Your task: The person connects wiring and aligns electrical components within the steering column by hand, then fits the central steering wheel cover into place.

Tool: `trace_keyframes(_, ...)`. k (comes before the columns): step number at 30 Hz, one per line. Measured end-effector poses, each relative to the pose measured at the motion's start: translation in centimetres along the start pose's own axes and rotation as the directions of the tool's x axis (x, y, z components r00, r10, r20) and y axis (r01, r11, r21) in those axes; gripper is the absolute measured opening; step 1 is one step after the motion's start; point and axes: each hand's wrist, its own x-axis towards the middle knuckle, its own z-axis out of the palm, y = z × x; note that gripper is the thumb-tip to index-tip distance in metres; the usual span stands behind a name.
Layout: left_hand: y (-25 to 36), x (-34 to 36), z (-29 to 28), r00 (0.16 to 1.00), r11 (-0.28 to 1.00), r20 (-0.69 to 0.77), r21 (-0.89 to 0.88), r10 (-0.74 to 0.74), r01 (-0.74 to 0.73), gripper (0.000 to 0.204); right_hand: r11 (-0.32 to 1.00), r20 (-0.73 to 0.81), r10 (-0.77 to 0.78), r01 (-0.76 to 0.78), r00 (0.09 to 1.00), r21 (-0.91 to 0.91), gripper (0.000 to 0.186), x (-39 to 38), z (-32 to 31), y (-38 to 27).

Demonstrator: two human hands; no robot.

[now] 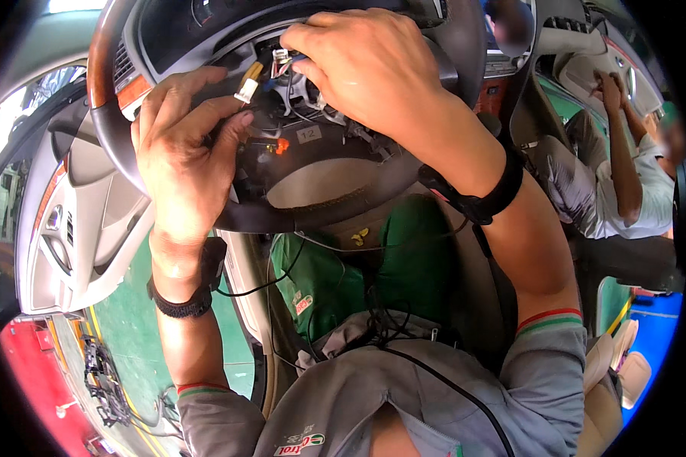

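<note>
A steering wheel (pixel 244 217) with its centre opened up is in front of me, and loose wiring shows in its hub. My right hand (pixel 366 65) reaches over the hub from the right, its thumb and index finger closed about a small white wire connector (pixel 281 56). Beside it is a second white connector (pixel 246 90) on yellow wires. My left hand (pixel 183 133) is at the left of the hub with its fingers apart, the fingertips close to that second connector. Whether they touch it is hard to see. An orange plug (pixel 282 145) sits below, near a small numbered label (pixel 309 135).
A car door (pixel 76 236) stands open on the left, above a green floor (pixel 129 282). Another person (pixel 625 167) sits at the right. A black cable (pixel 263 289) runs from my left wrist band, and small yellow pieces (pixel 360 238) lie on the seat between my legs.
</note>
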Motion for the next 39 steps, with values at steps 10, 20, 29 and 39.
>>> trace_keyframes(10, 1.2, 0.1, 1.4, 0.995, 0.991, -0.092, 0.127, 0.047, -0.035, 0.018, 0.997, 0.053, 0.051, -0.054, 0.997, 0.055, 0.01, 0.4, -0.6, 0.0)
trace_keyframes(20, 3.4, 0.0, 3.6, 0.99, 0.991, -0.128, 0.13, 0.056, -0.039, 0.015, 0.977, 0.102, 0.112, -0.128, 0.988, 0.169, 0.023, 0.3, -0.9, 0.5)
trace_keyframes(29, 3.6, 0.2, 4.0, 0.986, 0.989, -0.165, 0.144, 0.015, 0.009, 0.011, 0.969, 0.161, 0.097, -0.13, 0.982, 0.211, 0.024, 0.2, -1.4, 0.7)
trace_keyframes(39, 4.0, 0.7, 4.6, 0.983, 0.969, -0.171, 0.226, -0.064, 0.102, 0.017, 0.956, 0.03, 0.032, -0.039, 0.999, 0.29, 0.032, 0.1, -1.0, 0.8)
